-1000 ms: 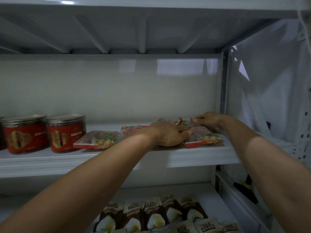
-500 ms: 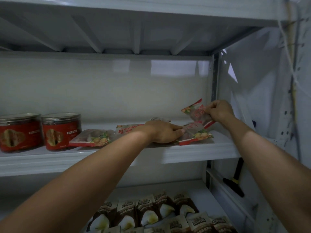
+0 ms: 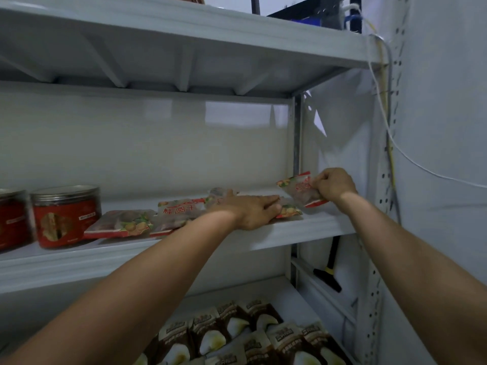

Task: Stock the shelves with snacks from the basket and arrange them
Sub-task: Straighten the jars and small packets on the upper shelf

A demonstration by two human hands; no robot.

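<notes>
A white metal shelving unit fills the view, and its middle shelf [image 3: 311, 229] carries a row of flat snack packets. The right hand [image 3: 333, 184] is at the shelf's right end, just beside the upright post. Its grip is closed, fingers and thumb pinching a clear, red-edged snack packet [image 3: 297, 191] that is raised off the shelf and tilted. The left hand [image 3: 257, 210] lies palm down with fingers straight, its grip open, pressing on a flat red-edged packet [image 3: 291, 210] just below the raised one. Further left on the same shelf lie a packet with red lettering [image 3: 181, 209] and a fruit-printed packet [image 3: 122, 223], then two upright clear plastic jars with red labels and silver lids [image 3: 66, 214]. Brown-and-white pouches [image 3: 234, 330] lie in rows on the lower shelf [image 3: 290, 293]. A black mallet with a yellow band [image 3: 328, 279] leans behind the right post.
</notes>
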